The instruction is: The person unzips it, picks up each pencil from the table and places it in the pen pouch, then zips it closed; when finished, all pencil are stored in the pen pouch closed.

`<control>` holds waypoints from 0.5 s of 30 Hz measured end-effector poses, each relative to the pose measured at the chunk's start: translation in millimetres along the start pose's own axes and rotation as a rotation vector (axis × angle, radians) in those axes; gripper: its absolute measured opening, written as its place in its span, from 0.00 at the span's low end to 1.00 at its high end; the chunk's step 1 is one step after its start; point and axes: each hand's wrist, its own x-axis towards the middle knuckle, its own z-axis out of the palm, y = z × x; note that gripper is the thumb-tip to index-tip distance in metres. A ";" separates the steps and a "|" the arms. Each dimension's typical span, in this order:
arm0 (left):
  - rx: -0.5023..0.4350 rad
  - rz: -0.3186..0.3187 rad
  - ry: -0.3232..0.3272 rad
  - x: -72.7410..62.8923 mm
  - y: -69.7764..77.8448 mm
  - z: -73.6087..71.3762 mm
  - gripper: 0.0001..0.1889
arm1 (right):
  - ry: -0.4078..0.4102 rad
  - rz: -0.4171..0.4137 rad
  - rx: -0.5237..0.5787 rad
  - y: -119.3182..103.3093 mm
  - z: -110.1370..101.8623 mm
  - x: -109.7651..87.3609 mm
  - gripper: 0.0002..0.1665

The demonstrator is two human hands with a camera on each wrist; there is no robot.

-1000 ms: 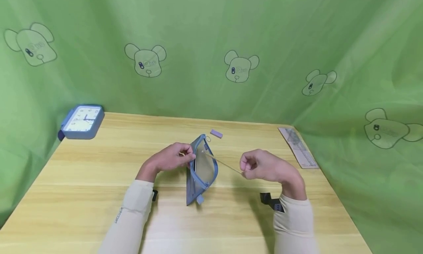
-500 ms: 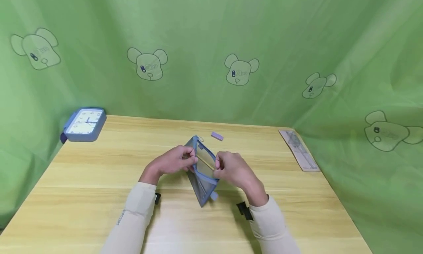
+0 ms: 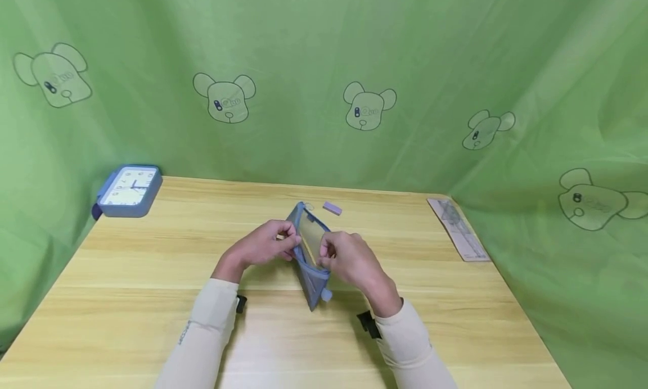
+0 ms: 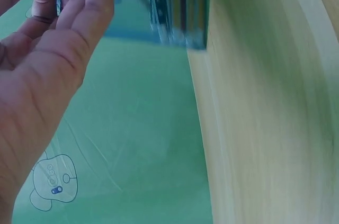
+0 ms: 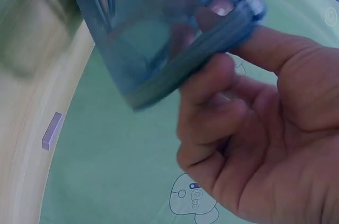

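Note:
A blue see-through mesh pencil case [image 3: 310, 282] is held up over the table with its zipped mouth spread. My left hand [image 3: 260, 245] pinches the left edge of the mouth between thumb and fingers. At the opposite edge is my right hand [image 3: 352, 259]; in the right wrist view its thumb reaches over the zipper rim [image 5: 185, 68] and its other fingers curl outside. A thin yellow pencil [image 3: 307, 250] slants inside the mouth, its near end beside the right fingertips. Several long thin sticks [image 4: 183, 7] stand together within the case in the left wrist view.
On the wooden table [image 3: 126, 299], a small purple eraser [image 3: 332, 208] lies just behind the case. A blue clock [image 3: 129, 191] is at the back left. Toward the back right lies a flat ruler-set packet [image 3: 458, 229]. Green curtain [image 3: 304, 141] surrounds the table.
My right hand has moved left to the case's mouth, and the pencil it held outstretched now lies inside. The case has tilted, while the left hand keeps its pinch.

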 end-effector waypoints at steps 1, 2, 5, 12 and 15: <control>-0.010 0.002 -0.002 -0.1 0.3 0.1 0.10 | -0.023 0.001 -0.006 0.4 0.1 0.4 0.13; -0.016 0.005 -0.003 0.0 0.6 0.3 0.10 | -0.041 0.000 -0.017 0.9 -0.1 0.6 0.12; -0.020 0.004 -0.010 -0.1 1.5 0.3 0.10 | -0.056 0.005 -0.040 2.2 -2.3 0.7 0.09; -0.017 -0.009 -0.019 -1.6 2.6 -1.0 0.11 | -0.002 0.140 -0.090 10.3 -8.4 3.5 0.21; -0.021 -0.014 -0.030 -1.4 1.9 -1.4 0.11 | -0.060 0.185 -0.078 14.3 -8.1 6.3 0.31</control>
